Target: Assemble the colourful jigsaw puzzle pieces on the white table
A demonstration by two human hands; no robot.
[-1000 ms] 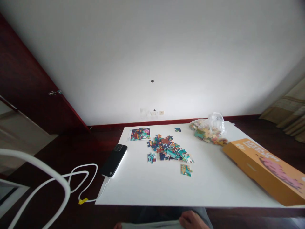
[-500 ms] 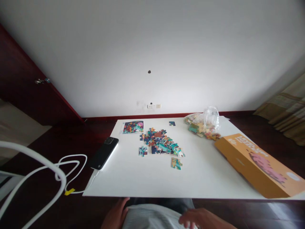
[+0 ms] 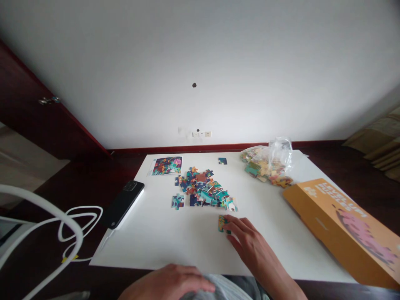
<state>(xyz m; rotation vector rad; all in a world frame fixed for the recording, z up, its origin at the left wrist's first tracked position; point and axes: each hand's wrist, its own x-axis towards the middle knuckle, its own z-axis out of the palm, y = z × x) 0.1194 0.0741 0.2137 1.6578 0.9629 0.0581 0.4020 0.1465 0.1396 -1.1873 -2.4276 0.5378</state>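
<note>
My right hand [image 3: 250, 246] lies on the white table [image 3: 175, 241], fingers stretched out, its fingertips on a small joined puzzle piece [image 3: 222, 223]. Just beyond it is a heap of colourful puzzle pieces [image 3: 203, 192], with one loose piece [image 3: 178, 201] at its left. My left hand [image 3: 171, 283] rests flat at the table's near edge on my lap, fingers extended, holding nothing.
A black phone [image 3: 121, 203] with a white cable [image 3: 81, 216] lies at the table's left edge. A picture card [image 3: 166, 165] and a single piece [image 3: 222, 161] sit at the back. A clear bag of pieces [image 3: 268, 164] and an orange box [image 3: 343, 225] occupy the right side.
My right hand has come up from my lap onto the table and reached the small joined piece. My left hand has moved further into view. The view has tilted down.
</note>
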